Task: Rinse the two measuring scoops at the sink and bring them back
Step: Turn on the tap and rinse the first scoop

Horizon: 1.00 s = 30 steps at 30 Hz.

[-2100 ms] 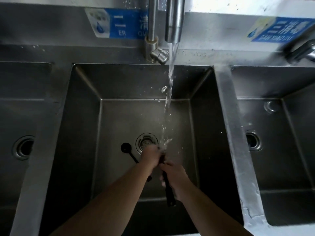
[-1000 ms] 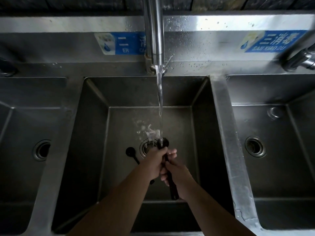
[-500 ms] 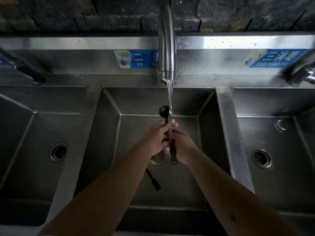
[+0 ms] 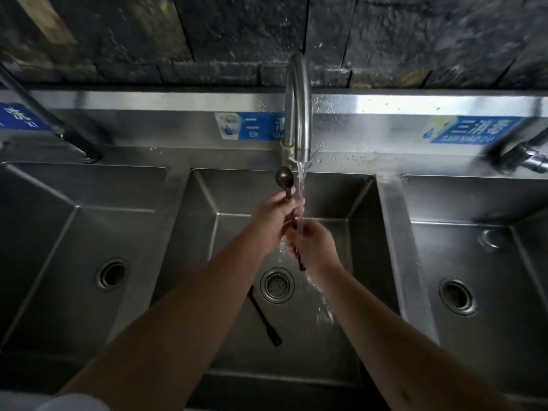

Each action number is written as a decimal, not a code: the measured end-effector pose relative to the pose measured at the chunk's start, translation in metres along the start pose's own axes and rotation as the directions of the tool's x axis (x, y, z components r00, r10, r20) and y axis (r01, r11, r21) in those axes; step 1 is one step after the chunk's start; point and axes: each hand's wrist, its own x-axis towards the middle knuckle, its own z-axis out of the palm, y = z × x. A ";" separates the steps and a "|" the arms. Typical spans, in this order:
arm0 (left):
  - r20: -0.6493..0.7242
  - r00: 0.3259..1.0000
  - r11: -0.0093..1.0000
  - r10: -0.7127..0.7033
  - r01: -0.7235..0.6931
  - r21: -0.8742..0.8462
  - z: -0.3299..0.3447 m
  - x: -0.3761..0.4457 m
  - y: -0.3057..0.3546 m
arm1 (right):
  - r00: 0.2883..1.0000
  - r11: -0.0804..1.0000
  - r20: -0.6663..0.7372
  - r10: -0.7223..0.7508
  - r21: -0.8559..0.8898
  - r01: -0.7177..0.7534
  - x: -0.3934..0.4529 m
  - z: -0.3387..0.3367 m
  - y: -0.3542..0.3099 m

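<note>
Item: first scoop (image 4: 285, 180), dark, long-handled. We hold it raised over the middle basin (image 4: 360, 203), bowl uppermost, just left of the running stream (image 4: 302, 185) and just below the faucet (image 4: 298, 108) spout. Our left hand (image 4: 271, 223) is closed around the upper handle beneath the bowl; our right hand (image 4: 315, 244) is closed around the lower handle, whose end pokes out below the palm. The water strikes the handle and our fingers, not the bowl.

Item: second scoop (image 4: 264, 317), lying loose on the basin floor just left of the drain (image 4: 277, 285); its bowl end is hidden behind our left forearm.

Step in hand, as we judge it: rinsing the first scoop.

Handling notes: we shift the bowl rightward into the stream and tilt it so water sheets out rather than splashing back; we rub the inside with a thumb; we slide our grips along the handle so no part stays covered. Wet plastic is likely slippery, so one hand stays firmly closed throughout.
</note>
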 end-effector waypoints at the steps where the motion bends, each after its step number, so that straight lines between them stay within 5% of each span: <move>1: -0.014 1.000 1.000 -0.008 0.008 0.019 -0.002 -0.003 -0.010 | 1.000 1.000 0.000 0.018 0.010 -0.018 -0.009 0.001 0.009; 7: -0.025 0.991 0.989 -0.128 0.129 0.075 -0.011 -0.026 -0.073 | 0.943 0.912 0.118 0.312 0.240 -0.332 -0.055 -0.006 0.051; 12: 0.001 0.973 0.966 -0.232 0.231 -0.117 -0.016 -0.037 -0.099 | 0.864 0.822 0.138 0.485 0.267 -0.504 -0.089 -0.016 0.074; 18: -0.043 0.946 0.923 -0.322 0.303 -0.239 -0.020 -0.047 -0.121 | 0.828 0.791 0.126 0.546 0.248 -0.559 -0.107 -0.022 0.089; 30: 0.014 0.958 0.958 -0.285 0.285 0.001 -0.031 -0.079 -0.122 | 0.846 0.793 0.166 0.507 0.296 -0.533 -0.086 -0.011 0.080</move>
